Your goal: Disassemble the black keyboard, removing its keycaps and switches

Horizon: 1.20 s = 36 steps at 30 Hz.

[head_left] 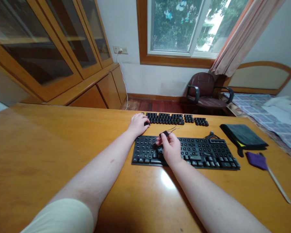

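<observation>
A black keyboard (191, 152) lies in front of me with many of its keycaps off, so bare switches show; the bottom row and much of the right end have caps. Over its left half, my right hand (172, 149) is closed on a wire keycap puller (164, 133), its thin wires pointing up and right. Beyond the keyboard, my left hand (137, 125) rests on the desk at the left end of the rows of loose keycaps (165, 118). Its bent fingers and thumb close around a black keycap (147, 123), partly hidden by them.
On the wooden desk (50, 145), right of the keyboard, lie a folded dark cloth (243, 136) and a purple brush (257, 160) with a pale handle. The coiled cable (210, 135) sits behind the keyboard. An office chair (203, 89) stands past the desk's far edge.
</observation>
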Tool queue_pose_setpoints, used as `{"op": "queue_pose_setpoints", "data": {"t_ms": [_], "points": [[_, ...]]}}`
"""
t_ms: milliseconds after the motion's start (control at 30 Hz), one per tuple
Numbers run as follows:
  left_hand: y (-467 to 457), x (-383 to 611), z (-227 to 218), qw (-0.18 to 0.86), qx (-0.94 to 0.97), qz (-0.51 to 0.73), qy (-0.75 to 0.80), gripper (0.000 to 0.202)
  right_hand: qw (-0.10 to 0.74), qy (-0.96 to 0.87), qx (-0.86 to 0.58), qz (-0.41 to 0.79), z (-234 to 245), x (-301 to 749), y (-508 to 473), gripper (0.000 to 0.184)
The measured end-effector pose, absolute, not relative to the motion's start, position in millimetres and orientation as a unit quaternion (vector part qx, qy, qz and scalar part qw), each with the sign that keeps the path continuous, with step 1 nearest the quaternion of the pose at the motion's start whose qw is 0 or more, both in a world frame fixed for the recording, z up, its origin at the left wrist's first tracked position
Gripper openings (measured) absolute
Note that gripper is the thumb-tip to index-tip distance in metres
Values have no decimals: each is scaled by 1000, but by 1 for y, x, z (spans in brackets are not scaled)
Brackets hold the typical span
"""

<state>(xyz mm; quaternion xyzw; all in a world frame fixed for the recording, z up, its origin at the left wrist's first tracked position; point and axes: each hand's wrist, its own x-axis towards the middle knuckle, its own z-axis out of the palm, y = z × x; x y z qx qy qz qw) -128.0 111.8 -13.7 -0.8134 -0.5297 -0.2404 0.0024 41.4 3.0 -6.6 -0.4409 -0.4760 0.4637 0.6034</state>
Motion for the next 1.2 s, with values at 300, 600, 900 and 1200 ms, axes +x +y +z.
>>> {"op": "queue_pose_setpoints", "data": {"t_ms": [300, 600, 900, 1200], "points": [[113, -128, -15, 1, -810, -237, -537, 14, 606, -473, -442, 462, -5, 41, 3, 26], [111, -128, -14, 5, -809, -236, -538, 14, 600, -476, -446, 463, -5, 42, 3, 25], [88, -122, 20, 50, -796, -283, -533, 19, 607, -496, -430, 447, -5, 44, -5, 22], [-1, -108, 46, -58, -835, -207, -506, 28, 416, -704, -450, 360, 31, 71, 5, 20]]}}
